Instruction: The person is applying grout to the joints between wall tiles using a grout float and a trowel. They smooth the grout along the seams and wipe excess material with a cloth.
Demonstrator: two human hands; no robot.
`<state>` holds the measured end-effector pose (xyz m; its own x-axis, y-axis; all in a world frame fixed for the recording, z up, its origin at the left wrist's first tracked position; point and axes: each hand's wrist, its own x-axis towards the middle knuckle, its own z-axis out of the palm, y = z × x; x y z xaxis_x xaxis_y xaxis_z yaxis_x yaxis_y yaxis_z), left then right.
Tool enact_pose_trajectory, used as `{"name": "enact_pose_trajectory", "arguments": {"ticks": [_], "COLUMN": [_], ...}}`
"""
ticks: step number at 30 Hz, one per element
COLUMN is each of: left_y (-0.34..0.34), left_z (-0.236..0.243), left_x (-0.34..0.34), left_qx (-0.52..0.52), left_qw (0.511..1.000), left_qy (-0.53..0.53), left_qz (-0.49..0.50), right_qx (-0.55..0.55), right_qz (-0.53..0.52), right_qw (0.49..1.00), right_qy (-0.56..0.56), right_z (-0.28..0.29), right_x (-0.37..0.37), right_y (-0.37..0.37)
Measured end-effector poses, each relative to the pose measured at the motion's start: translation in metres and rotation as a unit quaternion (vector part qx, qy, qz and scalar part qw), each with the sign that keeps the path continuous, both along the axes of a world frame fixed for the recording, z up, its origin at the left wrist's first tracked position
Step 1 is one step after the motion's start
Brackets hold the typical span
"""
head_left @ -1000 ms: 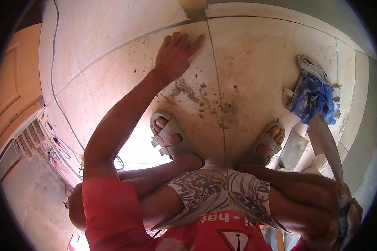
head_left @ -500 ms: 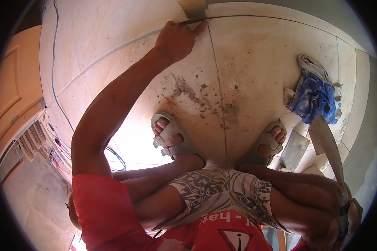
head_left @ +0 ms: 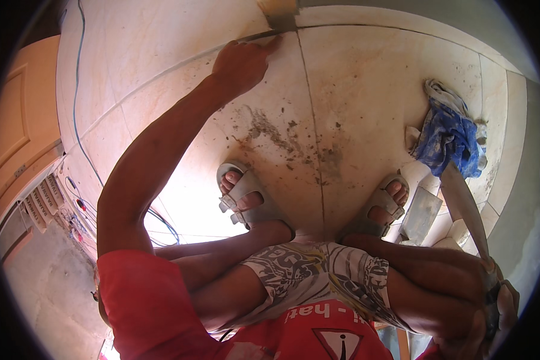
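My left hand (head_left: 241,66) reaches out over the light floor tiles (head_left: 378,84). Its index finger is stretched along a dark joint (head_left: 264,35) between tiles, near the point where two joints meet, and the other fingers are bent. I see nothing held in it. By my right knee, my right hand (head_left: 503,318) is wrapped round the handle of a trowel (head_left: 465,207). The trowel's long grey blade points forward, toward a dirty blue and white cloth (head_left: 447,135) on the floor. Part of the right hand fades into the dark rim.
Dark crumbs (head_left: 276,135) lie scattered on the tiles before my sandals (head_left: 249,195). Tile offcuts (head_left: 422,215) are piled at the right, beside the wall (head_left: 522,162). A cable (head_left: 78,108) runs along the left. A wooden door (head_left: 27,114) and boxes (head_left: 42,201) stand beyond it.
My left hand has slid back along the joint, a little to the left and nearer to me. My right hand still holds the trowel in nearly the same place.
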<state>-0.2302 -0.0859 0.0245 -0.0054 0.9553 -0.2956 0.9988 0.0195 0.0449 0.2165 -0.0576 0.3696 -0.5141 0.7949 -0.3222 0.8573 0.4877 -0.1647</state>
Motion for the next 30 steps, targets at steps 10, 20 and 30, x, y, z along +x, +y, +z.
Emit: {"name": "enact_pose_trajectory", "arguments": {"ticks": [10, 20, 30], "left_y": [-0.027, -0.056, -0.062], "left_z": [0.006, 0.034, 0.156], "left_x": [-0.035, -0.094, -0.114], "left_qx": [0.060, -0.019, -0.014], "left_qw": [0.997, 0.998, 0.982], "left_qy": [0.038, 0.025, 0.123], "left_qz": [-0.034, -0.053, -0.143], "right_qx": [0.003, 0.005, 0.025], "right_qz": [0.018, 0.066, 0.199], "right_qw": [1.000, 0.998, 0.979], "right_qy": [0.001, -0.006, -0.028], "right_z": [-0.003, -0.004, -0.008], "right_x": [0.000, -0.019, -0.046], "right_y": [-0.001, 0.005, 0.009]}}
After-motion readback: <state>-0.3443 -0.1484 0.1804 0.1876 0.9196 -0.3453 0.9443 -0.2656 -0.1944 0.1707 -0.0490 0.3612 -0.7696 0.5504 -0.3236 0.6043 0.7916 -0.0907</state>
